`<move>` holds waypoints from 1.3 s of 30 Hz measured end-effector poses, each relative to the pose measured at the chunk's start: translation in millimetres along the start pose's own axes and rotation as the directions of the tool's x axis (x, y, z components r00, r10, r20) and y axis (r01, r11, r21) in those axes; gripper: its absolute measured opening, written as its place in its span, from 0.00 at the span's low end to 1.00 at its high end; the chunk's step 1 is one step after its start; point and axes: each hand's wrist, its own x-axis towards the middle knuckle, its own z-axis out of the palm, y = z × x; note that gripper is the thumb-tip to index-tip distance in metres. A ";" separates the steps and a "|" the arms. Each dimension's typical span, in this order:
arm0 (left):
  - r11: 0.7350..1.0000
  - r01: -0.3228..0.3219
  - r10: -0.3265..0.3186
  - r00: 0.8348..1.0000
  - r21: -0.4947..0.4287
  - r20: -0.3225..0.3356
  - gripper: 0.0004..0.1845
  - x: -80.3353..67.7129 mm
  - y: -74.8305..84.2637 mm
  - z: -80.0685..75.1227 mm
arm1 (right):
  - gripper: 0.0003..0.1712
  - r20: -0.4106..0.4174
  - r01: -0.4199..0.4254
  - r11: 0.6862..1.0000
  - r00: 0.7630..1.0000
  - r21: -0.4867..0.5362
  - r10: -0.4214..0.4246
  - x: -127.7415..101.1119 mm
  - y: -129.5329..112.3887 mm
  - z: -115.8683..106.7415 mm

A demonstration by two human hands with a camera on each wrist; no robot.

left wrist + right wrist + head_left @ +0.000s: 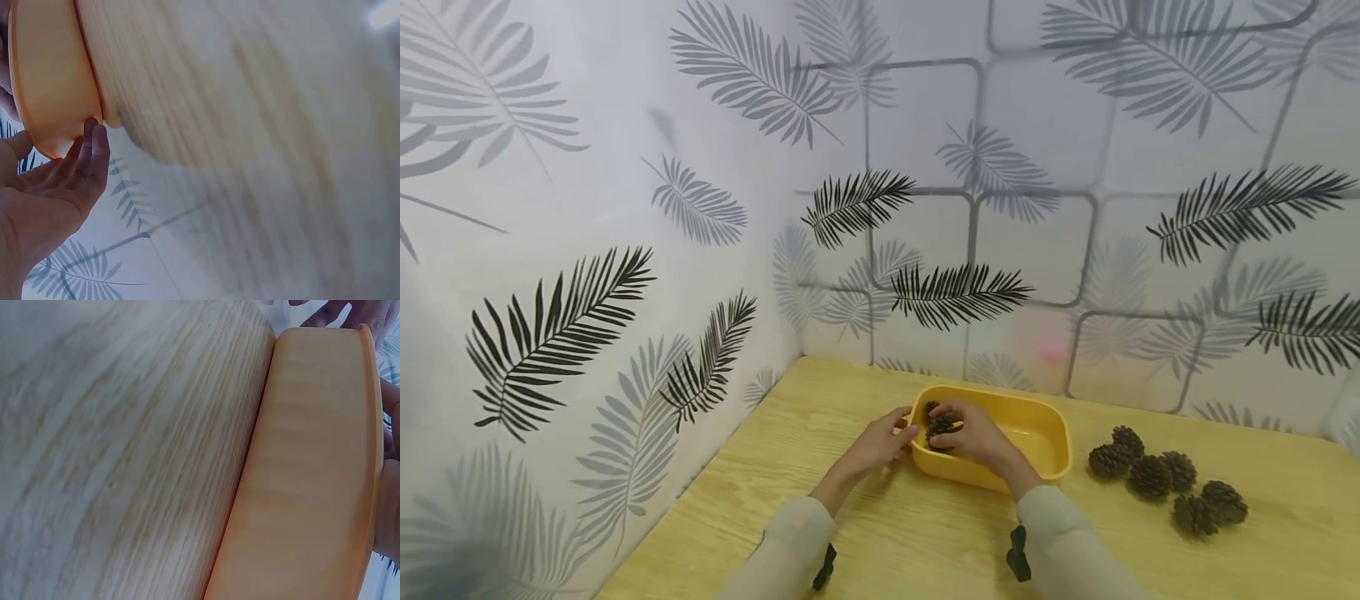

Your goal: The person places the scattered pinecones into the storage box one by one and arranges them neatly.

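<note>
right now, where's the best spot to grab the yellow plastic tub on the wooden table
Probably the bare right short end of the yellow plastic tub, from the right: its rolled rim gives a lip there, while the left hand and right hand crowd the left end.

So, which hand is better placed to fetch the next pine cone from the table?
Probably the right hand: the loose pine cones lie on its side of the yellow tub. The left hand rests against the tub's far-left end.
</note>
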 end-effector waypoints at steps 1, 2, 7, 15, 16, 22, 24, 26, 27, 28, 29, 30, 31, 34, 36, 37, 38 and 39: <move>1.000 -0.002 0.002 1.000 0.002 0.001 0.28 -0.1 0.5 0.2 | 0.21 0.007 -0.002 1.000 1.000 0.006 0.002 0.0 1.2 -0.4; 1.000 0.000 0.000 1.000 0.003 0.002 0.28 -0.1 0.9 0.5 | 0.21 0.012 -0.002 1.000 1.000 0.009 0.002 -0.1 1.8 -0.7; 1.000 -0.009 0.009 1.000 0.004 0.004 0.28 1.1 3.1 -0.7 | 0.21 0.033 0.006 1.000 0.999 0.016 -0.006 0.1 2.5 -2.5; 1.000 0.011 -0.011 1.000 -0.008 0.002 0.28 1.0 7.4 -1.3 | 0.19 0.089 0.043 0.998 0.995 0.037 -0.046 0.4 3.5 -3.1; 1.000 0.016 -0.016 1.000 -0.011 0.001 0.28 0.9 7.2 -0.7 | 0.19 0.091 0.044 0.998 0.995 0.038 -0.048 0.3 4.5 -2.8; 0.999 0.032 -0.032 0.999 -0.019 -0.002 0.28 0.3 3.0 2.2 | 0.18 0.105 0.071 0.997 0.992 0.018 -0.073 -0.6 8.5 -0.6; 0.999 0.029 -0.029 1.000 -0.020 -0.003 0.28 0.4 1.4 2.9 | 0.18 0.112 0.080 0.997 0.990 0.016 -0.081 -1.4 8.1 0.0; 0.999 0.026 -0.026 1.000 -0.019 -0.003 0.28 0.4 -0.5 3.5 | 0.18 0.122 0.090 0.996 0.988 0.020 -0.092 -2.6 7.4 0.2; 1.000 0.023 -0.023 1.000 -0.020 -0.002 0.28 0.4 -1.2 3.8 | 0.18 0.128 0.097 0.995 0.987 0.021 -0.099 -3.1 7.6 0.2; 1.000 0.021 -0.021 1.000 -0.022 -0.001 0.28 0.4 -1.8 4.1 | 0.18 0.132 0.105 0.994 0.985 0.021 -0.107 -3.4 7.9 0.4; 1.000 0.017 -0.017 1.000 -0.021 0.000 0.28 0.2 -2.1 4.3 | 0.18 0.134 0.108 0.994 0.985 0.022 -0.110 -3.8 8.1 0.6; 1.000 0.014 -0.014 1.000 -0.021 0.001 0.28 0.1 -2.3 4.4 | 0.18 0.136 0.112 0.994 0.984 0.021 -0.113 -4.0 8.4 0.7; 1.000 0.010 -0.010 1.000 -0.019 0.002 0.28 0.3 -2.7 4.4 | 0.18 0.139 0.116 0.993 0.983 0.020 -0.118 -4.2 8.8 0.6; 1.000 0.001 -0.001 1.000 -0.014 0.004 0.27 1.6 -3.2 4.2 | 0.19 0.138 0.115 0.993 0.984 0.017 -0.117 -4.4 8.2 0.4; 1.000 -0.005 0.005 1.000 -0.012 0.003 0.27 3.1 -4.0 3.5 | 0.20 0.137 0.108 0.994 0.985 0.014 -0.109 -4.6 6.5 -0.2; 1.000 -0.007 0.007 1.000 -0.012 0.004 0.27 3.9 -4.4 3.0 | 0.20 0.135 0.104 0.994 0.985 0.015 -0.106 -4.7 5.2 -0.5; 1.000 -0.010 0.010 1.000 -0.009 0.004 0.27 4.4 -4.5 2.4 | 0.20 0.135 0.103 0.995 0.985 0.015 -0.104 -4.6 3.9 -0.8; 1.000 -0.010 0.010 1.000 -0.004 0.004 0.27 4.7 -4.7 1.5 | 0.20 0.136 0.101 0.995 0.985 0.016 -0.102 -4.2 2.6 -1.2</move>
